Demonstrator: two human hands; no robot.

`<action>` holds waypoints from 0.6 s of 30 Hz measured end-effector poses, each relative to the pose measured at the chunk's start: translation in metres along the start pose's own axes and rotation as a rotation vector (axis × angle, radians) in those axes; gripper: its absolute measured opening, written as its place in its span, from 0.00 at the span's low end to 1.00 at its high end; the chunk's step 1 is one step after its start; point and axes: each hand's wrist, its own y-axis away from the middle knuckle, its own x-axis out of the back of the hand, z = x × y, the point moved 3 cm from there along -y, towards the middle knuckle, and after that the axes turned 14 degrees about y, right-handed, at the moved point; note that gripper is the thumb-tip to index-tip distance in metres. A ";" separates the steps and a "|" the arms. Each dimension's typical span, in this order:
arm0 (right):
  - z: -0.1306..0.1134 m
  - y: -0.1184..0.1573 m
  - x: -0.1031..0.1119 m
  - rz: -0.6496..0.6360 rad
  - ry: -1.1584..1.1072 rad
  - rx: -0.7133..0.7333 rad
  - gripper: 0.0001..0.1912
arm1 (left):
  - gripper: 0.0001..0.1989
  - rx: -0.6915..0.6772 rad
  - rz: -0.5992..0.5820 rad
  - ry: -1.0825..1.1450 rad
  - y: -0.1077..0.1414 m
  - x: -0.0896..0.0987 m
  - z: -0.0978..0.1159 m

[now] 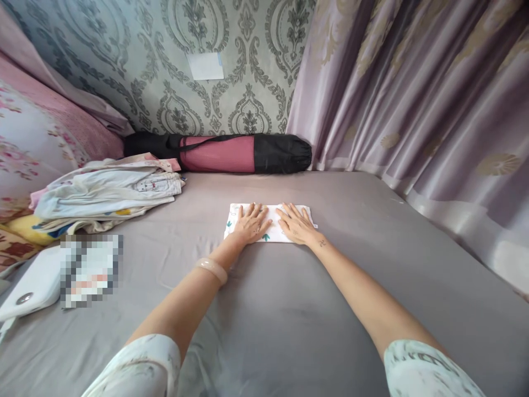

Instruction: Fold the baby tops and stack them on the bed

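Observation:
A folded white cloth with small green leaf prints lies flat on the grey bed sheet. It forms a neat rectangle, wider than it is deep. On its left half rests my left hand, palm down with fingers spread. My right hand presses flat on the right half, its fingers also apart. Both hands touch the cloth from above and grip nothing. Parts of the cloth are covered by the hands. A pale bangle circles my left forearm.
Several folded clothes are piled at the left. Nearer me lie a white device with a cable and a blurred-out item. A long pink-and-black bag lies along the wall. Lilac curtains hang at the right.

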 end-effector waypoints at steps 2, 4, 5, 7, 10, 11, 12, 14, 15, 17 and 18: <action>-0.001 0.000 -0.003 -0.013 -0.008 -0.002 0.28 | 0.29 0.018 -0.017 0.016 0.000 -0.002 0.000; 0.000 -0.001 -0.004 -0.016 -0.013 -0.004 0.28 | 0.29 0.025 -0.025 0.022 0.000 -0.001 -0.001; 0.001 -0.001 -0.005 -0.017 -0.015 -0.004 0.28 | 0.28 0.026 -0.027 0.024 0.000 0.001 -0.001; 0.002 -0.002 -0.005 -0.028 -0.026 0.000 0.28 | 0.27 0.017 -0.025 0.033 -0.001 0.003 -0.003; 0.007 -0.006 -0.004 -0.027 -0.051 0.016 0.28 | 0.24 -0.007 -0.017 0.061 -0.008 0.009 -0.007; 0.009 -0.009 -0.002 -0.014 -0.058 0.022 0.27 | 0.22 -0.009 -0.013 0.069 -0.011 0.010 -0.010; 0.012 -0.012 -0.001 0.005 -0.063 0.025 0.27 | 0.21 -0.008 -0.013 0.073 -0.015 0.012 -0.014; 0.019 -0.019 0.001 0.033 -0.070 0.013 0.26 | 0.19 0.009 -0.025 0.074 -0.025 0.015 -0.023; 0.024 -0.022 0.002 0.035 -0.069 -0.002 0.26 | 0.19 0.024 -0.035 0.070 -0.029 0.017 -0.029; 0.033 -0.029 0.001 0.020 -0.051 -0.037 0.24 | 0.19 0.066 -0.060 0.057 -0.038 0.019 -0.041; 0.038 -0.032 0.000 0.009 -0.037 -0.053 0.24 | 0.19 0.091 -0.073 0.047 -0.041 0.021 -0.047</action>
